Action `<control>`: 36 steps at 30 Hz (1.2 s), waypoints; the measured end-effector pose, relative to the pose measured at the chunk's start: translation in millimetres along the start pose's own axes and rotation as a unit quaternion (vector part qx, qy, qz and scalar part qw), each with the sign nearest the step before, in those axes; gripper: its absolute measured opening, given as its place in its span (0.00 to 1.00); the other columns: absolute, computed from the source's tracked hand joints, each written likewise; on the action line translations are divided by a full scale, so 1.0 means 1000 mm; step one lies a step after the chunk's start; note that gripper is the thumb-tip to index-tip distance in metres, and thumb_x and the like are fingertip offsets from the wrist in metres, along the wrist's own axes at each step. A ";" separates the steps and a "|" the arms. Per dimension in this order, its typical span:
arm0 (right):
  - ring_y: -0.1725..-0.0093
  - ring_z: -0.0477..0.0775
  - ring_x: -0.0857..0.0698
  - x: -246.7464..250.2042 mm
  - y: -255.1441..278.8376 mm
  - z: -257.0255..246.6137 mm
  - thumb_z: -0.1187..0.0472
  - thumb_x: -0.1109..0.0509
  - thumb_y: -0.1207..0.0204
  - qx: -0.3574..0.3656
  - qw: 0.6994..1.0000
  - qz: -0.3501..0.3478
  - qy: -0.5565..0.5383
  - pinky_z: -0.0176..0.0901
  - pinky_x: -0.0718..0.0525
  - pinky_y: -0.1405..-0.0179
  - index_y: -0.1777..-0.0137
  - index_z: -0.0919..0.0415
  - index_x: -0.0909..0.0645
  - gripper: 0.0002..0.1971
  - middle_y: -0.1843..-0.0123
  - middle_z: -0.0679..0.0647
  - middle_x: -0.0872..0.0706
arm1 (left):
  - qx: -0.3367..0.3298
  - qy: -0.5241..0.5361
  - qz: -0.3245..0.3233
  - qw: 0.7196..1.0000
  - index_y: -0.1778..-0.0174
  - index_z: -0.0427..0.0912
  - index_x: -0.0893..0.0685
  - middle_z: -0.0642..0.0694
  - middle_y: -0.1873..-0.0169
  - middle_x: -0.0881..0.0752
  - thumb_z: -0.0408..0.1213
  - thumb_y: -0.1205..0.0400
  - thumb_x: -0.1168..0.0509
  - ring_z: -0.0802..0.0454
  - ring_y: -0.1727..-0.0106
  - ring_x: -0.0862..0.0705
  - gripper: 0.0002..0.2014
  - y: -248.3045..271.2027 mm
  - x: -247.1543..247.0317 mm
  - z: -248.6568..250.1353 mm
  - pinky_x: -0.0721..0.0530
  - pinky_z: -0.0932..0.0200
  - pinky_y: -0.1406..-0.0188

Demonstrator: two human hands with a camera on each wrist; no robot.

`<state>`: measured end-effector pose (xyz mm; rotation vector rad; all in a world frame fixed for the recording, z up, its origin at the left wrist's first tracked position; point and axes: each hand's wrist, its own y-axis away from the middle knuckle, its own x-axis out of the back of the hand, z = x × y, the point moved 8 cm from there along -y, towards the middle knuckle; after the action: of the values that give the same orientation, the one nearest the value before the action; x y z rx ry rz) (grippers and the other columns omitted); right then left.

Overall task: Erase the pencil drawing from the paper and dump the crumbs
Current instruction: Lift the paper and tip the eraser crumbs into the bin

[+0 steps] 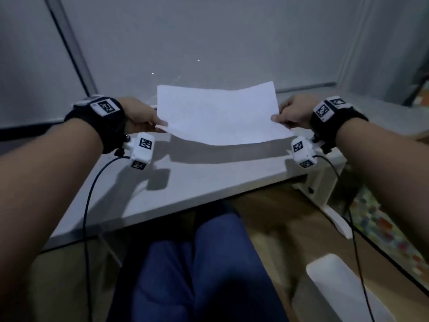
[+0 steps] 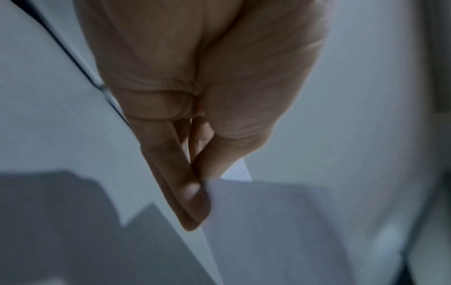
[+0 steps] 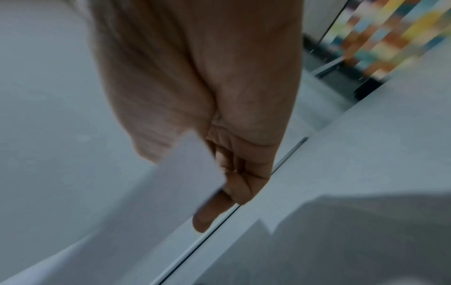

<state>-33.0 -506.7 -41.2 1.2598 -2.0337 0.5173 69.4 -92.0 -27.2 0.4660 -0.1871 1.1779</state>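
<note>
Held aloft over a grey bench [image 1: 185, 182]: a white sheet of paper [image 1: 218, 115], sagging slightly through its middle and casting a broad shadow on the surface beneath. Pinched at the near left corner by the left hand [image 1: 139, 117], thumb on top and fingers [image 2: 185, 192] pressed together under the edge, as seen close up from the left wrist view. Pinched at the near right corner by the right hand [image 1: 294, 112], fingers [image 3: 234, 185] curled and clamped on the sheet's edge, thumb on the upper face. No pencil marks or crumbs discernible on the paper's top side through the blur. Strapped to both wrists: black bands with white marker-tagged camera units [image 1: 141, 149], each trailing a black cable [image 1: 88, 205] toward the viewer. Below the bench edge: legs in dark blue trousers [image 1: 209, 263], wood-toned floor, and a white bin-like container [image 1: 343, 289] at lower right. Behind the bench: a plain grey wall [image 1: 209, 38].
</note>
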 end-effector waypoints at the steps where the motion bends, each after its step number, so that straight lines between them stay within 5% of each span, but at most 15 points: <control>1: 0.63 0.58 0.13 -0.018 -0.012 -0.022 0.53 0.15 0.27 0.014 1.000 -0.008 0.001 0.54 0.10 0.52 0.63 0.68 0.10 0.17 0.67 0.60 0.08 | 0.011 -0.004 0.024 1.000 0.37 0.23 0.14 0.36 0.42 0.07 0.17 0.10 0.34 0.48 0.53 0.08 0.08 -0.002 0.023 -0.012 0.06 0.63 0.69; 4: 0.66 0.56 0.14 -0.064 -0.037 -0.080 0.55 0.14 0.28 0.055 0.998 -0.030 0.032 0.52 0.11 0.55 0.66 0.67 0.10 0.15 0.67 0.61 0.07 | 0.050 -0.042 0.085 0.994 0.45 0.27 0.13 0.38 0.66 0.07 0.18 0.14 0.29 0.49 0.72 0.09 0.04 -0.004 0.085 -0.048 0.12 0.61 0.78; 6: 0.67 0.56 0.13 -0.094 -0.048 -0.111 0.55 0.13 0.29 0.074 0.994 -0.053 0.060 0.52 0.08 0.54 0.67 0.67 0.10 0.16 0.68 0.60 0.07 | 0.093 -0.074 0.099 0.988 0.48 0.30 0.12 0.33 0.56 0.10 0.23 0.16 0.24 0.41 0.61 0.10 0.04 -0.007 0.113 -0.073 0.08 0.53 0.60; 9: 0.66 0.56 0.13 -0.131 -0.052 -0.145 0.56 0.11 0.29 0.104 0.986 -0.074 0.106 0.50 0.09 0.54 0.63 0.66 0.09 0.14 0.66 0.60 0.06 | 0.136 -0.142 0.127 0.972 0.62 0.31 0.11 0.28 0.50 0.13 0.30 0.19 0.17 0.36 0.48 0.17 0.11 -0.006 0.141 -0.103 0.18 0.44 0.40; 11: 0.68 0.56 0.13 -0.154 -0.055 -0.154 0.58 0.12 0.27 0.104 0.982 -0.091 0.133 0.47 0.11 0.56 0.56 0.65 0.10 0.12 0.66 0.59 0.08 | 0.142 -0.149 0.160 0.965 0.52 0.24 0.07 0.26 0.45 0.07 0.31 0.23 0.13 0.32 0.46 0.10 0.14 -0.007 0.150 -0.114 0.12 0.37 0.33; 13: 0.68 0.56 0.12 -0.172 -0.056 -0.155 0.62 0.11 0.28 0.100 0.978 -0.099 0.152 0.47 0.09 0.60 0.49 0.66 0.12 0.15 0.64 0.59 0.08 | 0.142 -0.163 0.179 0.960 0.41 0.24 0.07 0.28 0.42 0.06 0.34 0.26 0.11 0.31 0.46 0.07 0.23 -0.009 0.153 -0.119 0.07 0.36 0.40; 17: 0.49 0.61 0.13 -0.186 -0.061 -0.153 0.56 0.10 0.31 0.107 0.963 -0.092 0.229 0.49 0.14 0.47 0.36 0.66 0.12 0.26 0.40 0.62 0.07 | 0.126 -0.223 0.165 0.952 0.48 0.30 0.04 0.33 0.51 0.06 0.36 0.28 0.10 0.41 0.60 0.14 0.19 -0.014 0.147 -0.113 0.13 0.48 0.54; 20: 0.35 0.65 0.14 -0.181 -0.058 -0.154 0.51 0.11 0.31 0.113 0.957 -0.076 0.254 0.49 0.18 0.41 0.25 0.63 0.20 0.37 0.28 0.62 0.14 | 0.120 -0.228 0.150 0.954 0.37 0.30 0.07 0.31 0.45 0.05 0.33 0.26 0.11 0.38 0.54 0.07 0.24 -0.016 0.145 -0.108 0.07 0.43 0.45; 22: 0.39 0.63 0.12 -0.177 -0.058 -0.158 0.47 0.11 0.32 0.139 0.958 -0.073 0.241 0.51 0.16 0.38 0.23 0.60 0.21 0.40 0.30 0.61 0.14 | 0.106 -0.215 0.142 0.960 0.29 0.35 0.10 0.35 0.45 0.06 0.37 0.23 0.13 0.36 0.46 0.06 0.26 -0.020 0.147 -0.100 0.05 0.43 0.42; 25: 0.58 0.51 0.13 -0.180 -0.048 -0.157 0.42 0.10 0.36 0.171 0.947 -0.142 0.233 0.49 0.13 0.45 0.26 0.49 0.17 0.38 0.46 0.52 0.11 | 0.092 -0.235 0.120 0.960 0.29 0.47 0.10 0.45 0.54 0.10 0.48 0.25 0.11 0.43 0.55 0.11 0.29 -0.022 0.145 -0.092 0.11 0.57 0.57; 28: 0.49 0.54 0.11 -0.187 -0.040 -0.149 0.39 0.09 0.40 0.156 0.936 -0.182 0.260 0.53 0.13 0.32 0.26 0.44 0.15 0.39 0.45 0.49 0.11 | 0.107 -0.305 0.077 0.943 0.22 0.55 0.11 0.44 0.33 0.12 0.53 0.31 0.09 0.40 0.38 0.14 0.39 -0.021 0.139 -0.096 0.11 0.48 0.34; 30: 0.40 0.57 0.11 -0.188 -0.041 -0.143 0.37 0.09 0.41 0.141 0.937 -0.188 0.257 0.55 0.17 0.25 0.27 0.43 0.13 0.40 0.41 0.49 0.12 | 0.105 -0.330 0.075 0.935 0.19 0.58 0.12 0.44 0.24 0.14 0.53 0.30 0.10 0.40 0.33 0.17 0.40 -0.024 0.139 -0.099 0.16 0.48 0.29; 36: 0.39 0.56 0.12 -0.186 -0.040 -0.137 0.36 0.08 0.46 0.123 0.940 -0.208 0.241 0.54 0.19 0.23 0.29 0.41 0.13 0.42 0.41 0.48 0.11 | 0.107 -0.345 0.069 0.930 0.17 0.62 0.15 0.48 0.21 0.14 0.57 0.29 0.11 0.41 0.28 0.17 0.42 -0.033 0.142 -0.105 0.21 0.48 0.23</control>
<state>105.4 -321.5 -82.4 1.4849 -1.2804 0.8000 143.4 65.0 -75.1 1.0692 -0.7132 1.1346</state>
